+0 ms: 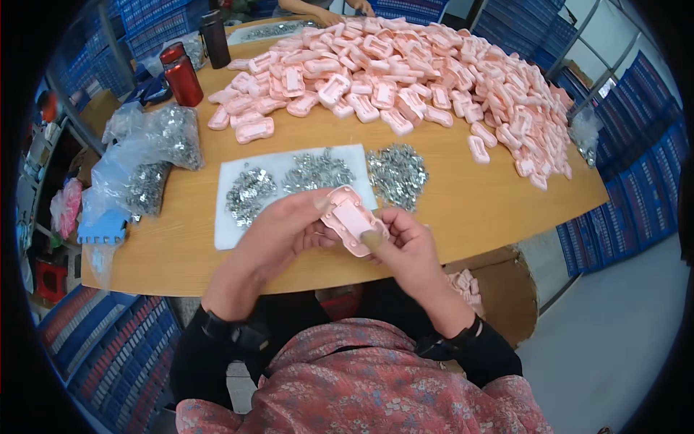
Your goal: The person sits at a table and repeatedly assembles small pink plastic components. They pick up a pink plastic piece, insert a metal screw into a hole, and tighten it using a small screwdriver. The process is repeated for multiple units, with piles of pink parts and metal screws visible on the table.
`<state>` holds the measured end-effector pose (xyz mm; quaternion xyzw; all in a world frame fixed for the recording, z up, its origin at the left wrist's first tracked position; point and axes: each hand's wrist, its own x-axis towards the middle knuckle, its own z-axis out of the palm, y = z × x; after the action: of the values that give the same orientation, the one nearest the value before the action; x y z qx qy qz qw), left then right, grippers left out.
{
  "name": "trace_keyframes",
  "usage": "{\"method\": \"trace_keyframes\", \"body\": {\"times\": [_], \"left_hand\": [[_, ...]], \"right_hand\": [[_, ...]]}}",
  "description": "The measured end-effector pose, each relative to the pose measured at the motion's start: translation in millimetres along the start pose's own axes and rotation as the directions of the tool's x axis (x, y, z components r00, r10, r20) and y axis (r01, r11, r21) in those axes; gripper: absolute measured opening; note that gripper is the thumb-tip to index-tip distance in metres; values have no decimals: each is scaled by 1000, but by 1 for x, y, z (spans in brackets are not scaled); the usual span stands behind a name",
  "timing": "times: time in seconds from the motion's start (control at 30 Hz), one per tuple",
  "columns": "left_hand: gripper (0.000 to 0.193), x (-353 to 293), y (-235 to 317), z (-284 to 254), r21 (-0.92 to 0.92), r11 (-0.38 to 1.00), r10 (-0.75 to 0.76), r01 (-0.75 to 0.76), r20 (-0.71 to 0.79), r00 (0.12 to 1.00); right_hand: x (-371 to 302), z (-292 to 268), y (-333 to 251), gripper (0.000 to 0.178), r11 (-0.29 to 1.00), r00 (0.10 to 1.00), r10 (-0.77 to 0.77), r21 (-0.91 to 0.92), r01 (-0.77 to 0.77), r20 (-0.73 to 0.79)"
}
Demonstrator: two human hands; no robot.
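Between my two hands, above the front edge of the table, is a pink plastic shell with its recessed inner side facing up. My left hand grips its left edge, thumb near the top. My right hand closes on its right side, with the thumb pressed at the inner rim; whether a small part lies under that thumb is hidden. Just beyond my hands, a white foam sheet carries two heaps of small metal pieces. A third metal heap lies right of the sheet.
A large pile of pink shells covers the far side of the wooden table. Plastic bags of metal parts, a red flask and a dark bottle stand at left. Another person's hands are at the far edge. Blue crates surround the table.
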<state>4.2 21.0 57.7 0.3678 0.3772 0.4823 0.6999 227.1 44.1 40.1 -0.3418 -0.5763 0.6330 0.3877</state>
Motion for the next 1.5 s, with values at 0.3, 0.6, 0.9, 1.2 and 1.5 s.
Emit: {"method": "trace_keyframes", "body": {"times": [0.3, 0.6, 0.9, 1.2, 1.5], "left_hand": [[57, -39, -75, 14, -430, 885, 61, -180, -275, 959], [59, -42, -66, -13, -458, 887, -24, -55, -165, 986], [51, -35, -68, -19, -518, 854, -26, -52, -142, 990], [59, -7, -52, -11, -286, 947, 60, -144, -284, 957], [57, 4, -53, -19, -235, 957, 92, -168, -303, 948]], "right_hand": [[-33, 29, -8, 31, 549, 860, -446, -682, 482, 248], [27, -13, 22, 17, 473, 926, -341, -822, 317, 161], [67, 2, 17, 15, 479, 962, -181, -836, 268, 205], [55, 27, -4, 16, 517, 880, -308, -713, 474, 362], [66, 20, -1, 15, 809, 964, -83, -547, 213, 253]]}}
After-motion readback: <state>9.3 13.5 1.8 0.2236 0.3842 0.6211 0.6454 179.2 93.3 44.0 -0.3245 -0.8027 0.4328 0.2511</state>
